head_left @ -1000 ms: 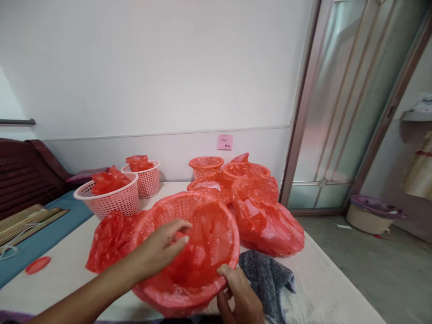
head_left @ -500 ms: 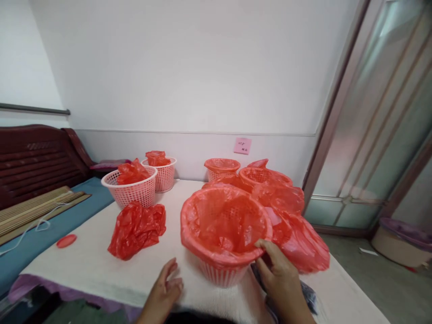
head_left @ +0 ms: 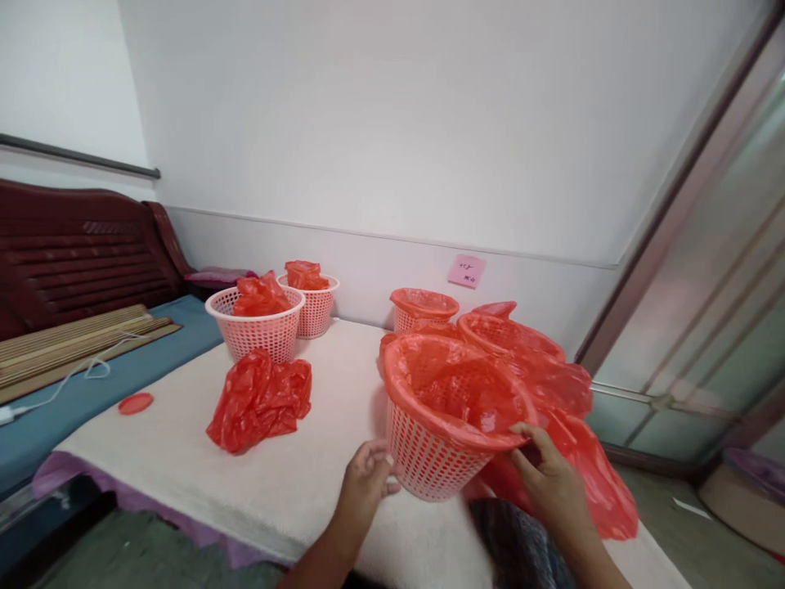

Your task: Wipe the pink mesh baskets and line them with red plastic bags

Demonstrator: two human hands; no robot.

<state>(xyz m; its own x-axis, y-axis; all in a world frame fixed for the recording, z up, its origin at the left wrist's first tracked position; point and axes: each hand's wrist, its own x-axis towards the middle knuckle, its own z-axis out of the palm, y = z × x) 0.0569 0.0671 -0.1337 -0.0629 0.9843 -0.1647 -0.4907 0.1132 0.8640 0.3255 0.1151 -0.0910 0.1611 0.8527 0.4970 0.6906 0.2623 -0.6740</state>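
Note:
A pink plastic mesh basket (head_left: 423,446) lined with a red plastic bag (head_left: 459,380) stands at the near edge of the table, tilted slightly. My right hand (head_left: 545,466) pinches its bag-covered rim on the right, thumb on top and fingers below. Low on the basket's left side is my left hand (head_left: 368,478), fingers loosely curled and apart, holding nothing; whether a fingertip touches the mesh I cannot tell. A crumpled red plastic bag (head_left: 261,401) lies on the cloth farther left.
Two pink baskets (head_left: 257,331) with bunched red bags stand at the back left. Bag-lined baskets (head_left: 423,304) crowd the back right, their bags (head_left: 589,458) spreading over the table. A red disc (head_left: 136,403) lies left. A pink note (head_left: 466,271) is on the wall.
My view has turned and tilted. The lined basket has shifted right toward the other lined ones, with my right hand still on its rim. My left hand has come closer to its side.

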